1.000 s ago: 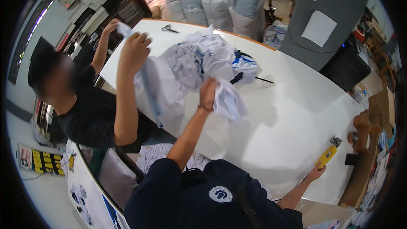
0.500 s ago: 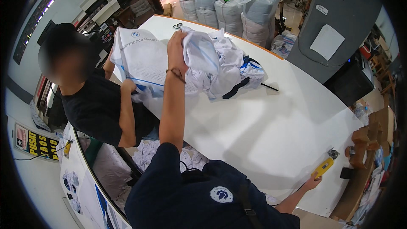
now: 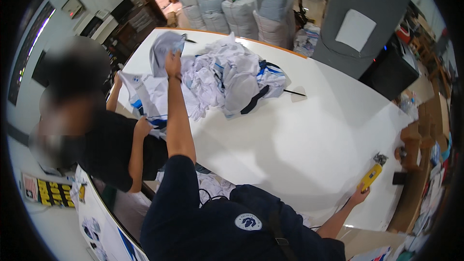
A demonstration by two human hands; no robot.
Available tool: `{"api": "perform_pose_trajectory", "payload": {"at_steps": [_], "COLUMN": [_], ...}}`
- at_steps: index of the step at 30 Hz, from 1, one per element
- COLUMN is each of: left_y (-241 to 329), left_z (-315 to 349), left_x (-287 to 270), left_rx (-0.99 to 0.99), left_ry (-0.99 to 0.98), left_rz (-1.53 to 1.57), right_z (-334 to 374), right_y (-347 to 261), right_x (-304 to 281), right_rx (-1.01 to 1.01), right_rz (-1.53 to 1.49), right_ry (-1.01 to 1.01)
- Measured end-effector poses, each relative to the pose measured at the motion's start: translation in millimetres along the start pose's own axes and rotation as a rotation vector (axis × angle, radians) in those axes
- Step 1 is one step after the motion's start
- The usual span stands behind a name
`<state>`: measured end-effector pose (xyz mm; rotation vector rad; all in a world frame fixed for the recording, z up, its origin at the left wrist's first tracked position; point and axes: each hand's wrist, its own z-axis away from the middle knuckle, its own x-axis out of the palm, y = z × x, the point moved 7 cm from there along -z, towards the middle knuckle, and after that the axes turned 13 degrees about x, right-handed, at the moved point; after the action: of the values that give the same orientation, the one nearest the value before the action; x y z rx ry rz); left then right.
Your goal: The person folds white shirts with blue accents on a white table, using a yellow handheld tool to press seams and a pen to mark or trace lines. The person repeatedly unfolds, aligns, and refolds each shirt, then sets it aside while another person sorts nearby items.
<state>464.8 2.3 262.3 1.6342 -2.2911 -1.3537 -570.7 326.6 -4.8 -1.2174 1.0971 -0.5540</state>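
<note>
White and wide, the work table [image 3: 290, 145] filled the middle of a cluttered workroom, with stuffed pale sacks [image 3: 241, 5] stacked beyond its far edge and a heap of white garments [image 3: 232, 77] with blue and black trim piled near its far left corner. Your left hand [image 3: 172, 62] reached far out and was closed around a grey-white garment [image 3: 164, 48] lifted just beside that heap, while your right hand [image 3: 360, 195] gripped a yellow handheld tool [image 3: 371, 176] at the table's near right edge. At your left a co-worker in a black shirt [image 3: 111, 150] held up another white and blue garment [image 3: 150, 96] with both hands.
</note>
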Motion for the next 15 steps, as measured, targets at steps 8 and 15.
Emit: {"api": "perform_pose_trajectory", "payload": {"at_steps": [8,15], "left_y": [71.0,173.1], "left_z": [227.5,258.3], "left_x": [170.6,227.2], "left_rx": [0.321,0.458], "left_ry": [-0.293,-0.574], "left_rz": [0.044,-0.056], "right_z": [10.2,15.0], "right_y": [-22.4,-27.2], "right_x": [2.6,-4.0], "right_rx": [0.108,0.164], "right_rz": [-0.04,0.001], "right_ry": [-0.044,-0.054]}}
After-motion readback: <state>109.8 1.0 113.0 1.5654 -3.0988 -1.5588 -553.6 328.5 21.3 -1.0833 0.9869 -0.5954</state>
